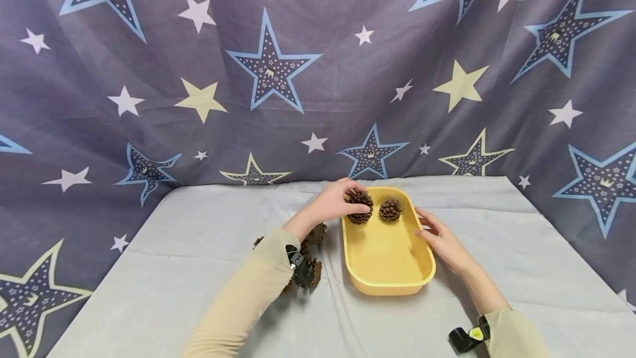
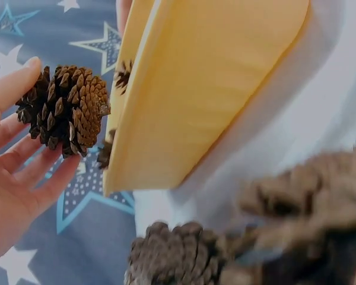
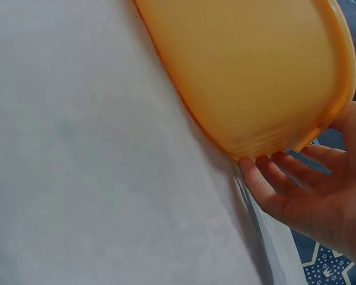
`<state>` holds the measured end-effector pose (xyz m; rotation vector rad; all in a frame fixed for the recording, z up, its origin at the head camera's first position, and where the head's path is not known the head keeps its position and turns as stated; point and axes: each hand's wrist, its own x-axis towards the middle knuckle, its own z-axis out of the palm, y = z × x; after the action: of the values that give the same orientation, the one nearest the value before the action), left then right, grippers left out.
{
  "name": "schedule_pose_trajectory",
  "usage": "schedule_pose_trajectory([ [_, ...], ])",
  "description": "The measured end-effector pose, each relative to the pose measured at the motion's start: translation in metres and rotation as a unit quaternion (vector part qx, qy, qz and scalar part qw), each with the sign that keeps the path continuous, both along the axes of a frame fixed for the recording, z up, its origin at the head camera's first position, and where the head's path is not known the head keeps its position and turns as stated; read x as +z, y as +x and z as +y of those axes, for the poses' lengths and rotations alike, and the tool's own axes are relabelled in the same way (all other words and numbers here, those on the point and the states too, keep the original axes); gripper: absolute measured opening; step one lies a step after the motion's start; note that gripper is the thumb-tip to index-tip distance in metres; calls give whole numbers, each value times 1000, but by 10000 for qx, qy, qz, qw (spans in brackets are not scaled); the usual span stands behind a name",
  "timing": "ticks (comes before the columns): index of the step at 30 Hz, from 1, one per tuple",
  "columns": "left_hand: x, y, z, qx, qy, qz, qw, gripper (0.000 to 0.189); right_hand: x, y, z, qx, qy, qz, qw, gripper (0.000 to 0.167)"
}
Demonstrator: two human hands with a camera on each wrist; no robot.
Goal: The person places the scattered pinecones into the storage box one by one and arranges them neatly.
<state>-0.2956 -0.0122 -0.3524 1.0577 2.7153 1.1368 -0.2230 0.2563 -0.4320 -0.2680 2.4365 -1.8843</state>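
Note:
In the head view my left hand (image 1: 338, 201) is over the far left corner of a yellow plastic tub (image 1: 387, 279). Between thumb and fingers it holds a brown pine cone (image 2: 68, 110). Another pine cone (image 1: 390, 210) lies inside the tub, near its far end. Past the rim in the left wrist view, bits of two cones show, partly hidden by the wall. My right hand (image 1: 444, 242) grips the tub's right side, its fingers (image 3: 267, 178) against the outer wall and the thumb at the rim.
Several more pine cones (image 1: 314, 269) lie left of the tub, partly covered by my left forearm. A pale cloth (image 1: 199, 247) covers the table. Behind it hangs a dark curtain (image 1: 308, 10) with stars.

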Motion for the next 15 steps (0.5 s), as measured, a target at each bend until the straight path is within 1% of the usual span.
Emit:
schedule_pose_trajectory([
  [3, -4, 0, 9, -60, -84, 158, 9998, 42, -1, 0, 0, 9, 3, -7, 10000, 60],
  [7, -10, -1, 23, -271, -147, 361, 9989, 43, 1, 0, 1, -20, 6, -5, 10000, 60],
  [11, -15, -1, 33, -413, -228, 408, 9981, 42, 1, -1, 1, -32, -36, -10, 10000, 60],
  [15, -19, -1, 41, -399, -392, 402, 9976, 41, 1, -2, 0, 2, -72, -10, 10000, 61],
])
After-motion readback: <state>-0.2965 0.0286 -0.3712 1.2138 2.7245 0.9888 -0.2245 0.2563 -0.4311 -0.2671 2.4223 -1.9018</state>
